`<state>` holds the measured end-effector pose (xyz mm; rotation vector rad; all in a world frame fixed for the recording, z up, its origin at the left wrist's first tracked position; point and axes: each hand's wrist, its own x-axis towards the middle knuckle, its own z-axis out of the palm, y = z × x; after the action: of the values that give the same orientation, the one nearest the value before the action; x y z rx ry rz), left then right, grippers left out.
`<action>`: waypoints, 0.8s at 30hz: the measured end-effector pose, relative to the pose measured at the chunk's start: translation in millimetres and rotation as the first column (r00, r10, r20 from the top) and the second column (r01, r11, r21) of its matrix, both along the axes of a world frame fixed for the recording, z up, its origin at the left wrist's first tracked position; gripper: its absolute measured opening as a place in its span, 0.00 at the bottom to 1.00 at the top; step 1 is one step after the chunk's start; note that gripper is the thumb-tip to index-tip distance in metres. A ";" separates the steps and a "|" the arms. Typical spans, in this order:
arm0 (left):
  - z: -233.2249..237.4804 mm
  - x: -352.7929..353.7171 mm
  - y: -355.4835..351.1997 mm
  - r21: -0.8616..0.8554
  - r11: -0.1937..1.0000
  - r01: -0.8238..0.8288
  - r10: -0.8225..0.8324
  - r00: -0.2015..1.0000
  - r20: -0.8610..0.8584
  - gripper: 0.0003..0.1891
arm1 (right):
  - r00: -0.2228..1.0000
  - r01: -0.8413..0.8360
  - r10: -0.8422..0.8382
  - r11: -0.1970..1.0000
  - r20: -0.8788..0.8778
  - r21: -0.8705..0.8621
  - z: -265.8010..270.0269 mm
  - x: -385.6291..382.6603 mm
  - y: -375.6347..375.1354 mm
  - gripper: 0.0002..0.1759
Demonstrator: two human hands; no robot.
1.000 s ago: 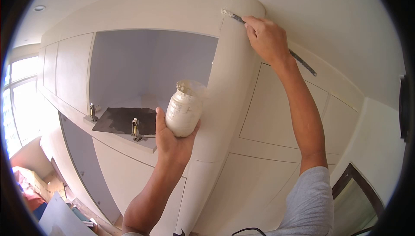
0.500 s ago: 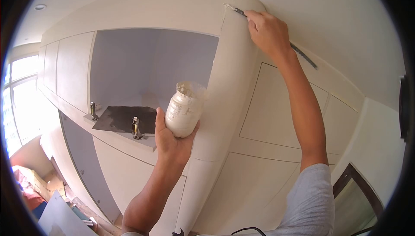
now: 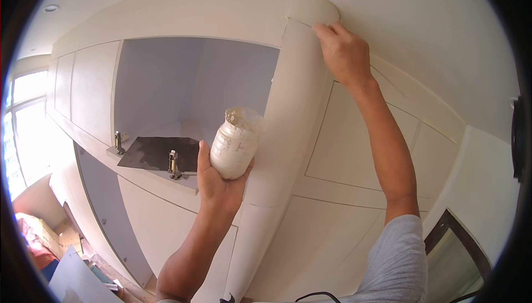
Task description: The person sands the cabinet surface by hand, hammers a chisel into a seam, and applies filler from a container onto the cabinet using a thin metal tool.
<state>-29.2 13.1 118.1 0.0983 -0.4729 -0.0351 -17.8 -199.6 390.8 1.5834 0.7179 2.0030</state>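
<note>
My left hand [image 3: 221,191] is wrapped round the lower part of a wide-mouthed plastic jar [image 3: 234,150] of off-white paste, smeared about its rim and tilted slightly right. Raised high, my right hand [image 3: 344,53] pinches a thin, long tool [image 3: 304,24], now seen almost edge-on. Its tip lies by the seam near the top of the rounded cream column [image 3: 296,75], just below the ceiling. The fingers hide the tool's middle.
Left of the column is an open grey-lined recess [image 3: 160,81]. A lowered flap with a dark sheet [image 3: 149,153] and metal hinges [image 3: 173,164] juts out below it. Cabinet panels [image 3: 360,136] stand right. Boxes and boards [image 3: 83,275] lie lower left.
My right hand and the tool's tip have moved slightly down along the column, and the tool has turned from showing its dark side to nearly edge-on. The jar stays almost in place.
</note>
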 end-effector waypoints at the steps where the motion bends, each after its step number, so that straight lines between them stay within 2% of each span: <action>1: -0.2 -0.5 0.1 -0.001 1.000 0.000 0.000 1.000 -0.001 0.29 | 1.000 0.000 0.000 1.000 -0.001 -0.001 -1.7 4.0 0.5 0.07; 3: -0.4 -1.1 0.1 0.011 1.000 -0.002 0.002 1.000 -0.013 0.29 | 0.993 -0.119 0.119 0.991 -0.003 -0.058 -5.3 8.9 1.1 0.06; 6: -1.8 0.8 1.1 0.010 1.000 0.006 -0.006 1.000 -0.021 0.29 | 0.991 -0.104 0.100 0.994 -0.094 -0.044 -9.7 7.1 -1.2 0.05; 10: -4.7 2.7 1.2 0.026 1.000 -0.013 0.014 0.999 -0.036 0.29 | 0.995 -0.062 0.056 0.996 -0.082 -0.067 -20.1 -0.6 -1.3 0.04; 12: -6.3 3.9 2.4 0.038 0.999 -0.020 0.021 0.999 -0.028 0.29 | 0.990 0.055 -0.061 0.997 -0.128 -0.047 -24.9 -6.6 -3.0 0.03; 13: -6.6 3.8 3.1 0.037 0.999 -0.021 0.022 0.999 -0.027 0.29 | 0.990 0.054 -0.060 0.997 -0.127 -0.047 -27.8 -11.1 -1.4 0.03; 15: -6.6 2.6 3.9 0.056 0.998 -0.030 0.032 0.999 -0.037 0.29 | 0.986 -0.073 0.069 0.997 -0.152 -0.023 -30.6 -21.9 1.7 0.03; 19: -7.6 2.6 4.1 0.058 0.998 -0.032 0.034 0.999 -0.031 0.28 | 0.996 -0.046 0.046 0.999 -0.075 0.002 -20.3 -24.5 5.9 0.03; 21: -7.6 2.3 3.2 0.033 0.999 -0.009 0.010 0.999 -0.040 0.28 | 0.984 -0.154 0.152 0.988 -0.087 -0.010 -15.2 -11.7 7.4 0.03; 24: -10.1 4.3 3.9 0.028 1.000 0.001 0.000 0.999 -0.039 0.29 | 0.992 -0.071 0.071 0.997 -0.107 0.010 -15.0 -3.5 5.9 0.04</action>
<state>-24.9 17.0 108.1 0.1248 -0.4339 -0.0438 -21.3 -193.7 375.8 1.7026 0.8204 1.9833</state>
